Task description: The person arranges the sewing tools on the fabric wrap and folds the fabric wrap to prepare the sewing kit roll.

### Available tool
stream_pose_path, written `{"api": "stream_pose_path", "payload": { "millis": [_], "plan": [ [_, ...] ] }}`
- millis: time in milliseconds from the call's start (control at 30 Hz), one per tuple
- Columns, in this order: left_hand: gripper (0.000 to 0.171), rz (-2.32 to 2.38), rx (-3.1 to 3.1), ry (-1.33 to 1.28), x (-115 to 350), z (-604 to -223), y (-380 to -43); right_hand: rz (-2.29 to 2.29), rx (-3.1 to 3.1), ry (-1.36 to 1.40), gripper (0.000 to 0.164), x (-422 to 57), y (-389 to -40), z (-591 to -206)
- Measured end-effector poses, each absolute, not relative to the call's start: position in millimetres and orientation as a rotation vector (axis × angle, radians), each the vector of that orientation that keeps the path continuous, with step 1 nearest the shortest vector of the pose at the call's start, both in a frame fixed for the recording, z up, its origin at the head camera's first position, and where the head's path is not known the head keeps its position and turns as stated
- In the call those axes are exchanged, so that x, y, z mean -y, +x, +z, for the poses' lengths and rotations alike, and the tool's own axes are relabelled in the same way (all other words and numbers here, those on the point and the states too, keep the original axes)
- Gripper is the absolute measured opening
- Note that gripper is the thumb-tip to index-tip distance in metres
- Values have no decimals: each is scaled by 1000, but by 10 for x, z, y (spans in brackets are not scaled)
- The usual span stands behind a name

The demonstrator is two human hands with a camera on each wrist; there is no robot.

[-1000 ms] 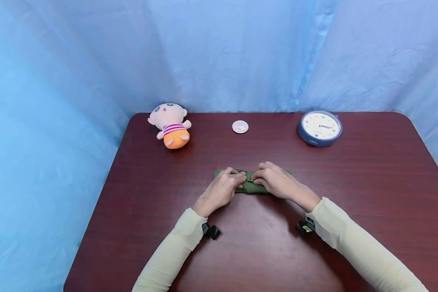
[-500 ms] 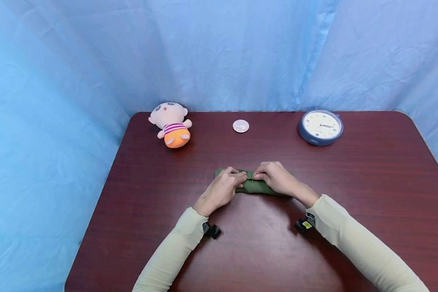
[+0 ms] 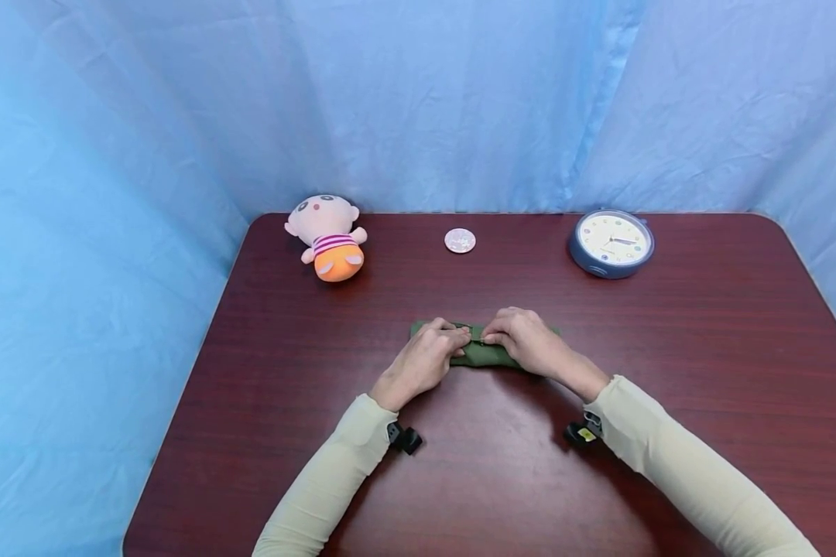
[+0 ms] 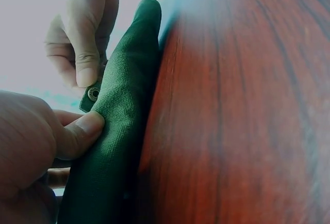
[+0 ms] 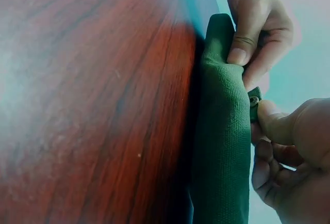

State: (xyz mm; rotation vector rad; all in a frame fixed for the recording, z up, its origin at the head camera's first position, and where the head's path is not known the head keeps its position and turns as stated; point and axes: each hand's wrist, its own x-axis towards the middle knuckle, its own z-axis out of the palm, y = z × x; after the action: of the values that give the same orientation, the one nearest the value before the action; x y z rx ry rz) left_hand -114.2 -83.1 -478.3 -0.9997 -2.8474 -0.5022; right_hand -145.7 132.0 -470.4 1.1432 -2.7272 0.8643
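A rolled green canvas pouch [image 3: 484,355] lies crosswise on the table, partly hidden under both hands. My left hand [image 3: 426,357] holds its left half, with the thumb [image 4: 88,126] pressed on the fabric in the left wrist view. My right hand [image 3: 529,343] pinches a short green strap at the pouch's middle. A round metal snap [image 4: 93,94] shows on this strap [image 5: 254,100], which stands out from the roll, apart from its surface. Whatever lies inside the roll is hidden.
At the back left of the dark red table [image 3: 286,433] lies a plush doll [image 3: 330,240] in orange shorts. A small round pale disc [image 3: 459,240] sits at the back middle, and a blue round clock [image 3: 611,244] stands at the back right. Blue curtains [image 3: 446,100] surround the table.
My right fingers lifted slightly off the pouch's middle half a second ago, showing the snap, and now are lower over it again. My left hand keeps its place on the roll.
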Motion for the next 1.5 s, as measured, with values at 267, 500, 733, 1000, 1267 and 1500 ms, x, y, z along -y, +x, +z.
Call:
{"api": "stream_pose_path", "payload": {
  "millis": [267, 500, 733, 1000, 1267, 1500],
  "plan": [
    [27, -526, 2853, -999, 829, -4778, -1143, 583, 2394, 1326, 2, -1342, -1429, -4767],
    [27, -532, 2873, -984, 826, -4772, -1136, 226, 2151, 1392, 9, -1298, -1398, -4783],
    [25, -536, 2862, -977, 819, -4775, -1132, -10, 2076, 1409, 22, -1277, -1318, -4775],
    [23, -526, 2852, -973, 818, -4776, -1130, -31, 2133, 1436, 25, -1275, -1223, -4775],
    [21, -504, 2834, -970, 804, -4793, -1121, -149, 2069, 1373, 25, -1231, -1158, -4841],
    [19, -442, 2810, -986, 792, -4792, -1122, -176, 2065, 1319, 32, -1194, -1110, -4854]
  ]
}}
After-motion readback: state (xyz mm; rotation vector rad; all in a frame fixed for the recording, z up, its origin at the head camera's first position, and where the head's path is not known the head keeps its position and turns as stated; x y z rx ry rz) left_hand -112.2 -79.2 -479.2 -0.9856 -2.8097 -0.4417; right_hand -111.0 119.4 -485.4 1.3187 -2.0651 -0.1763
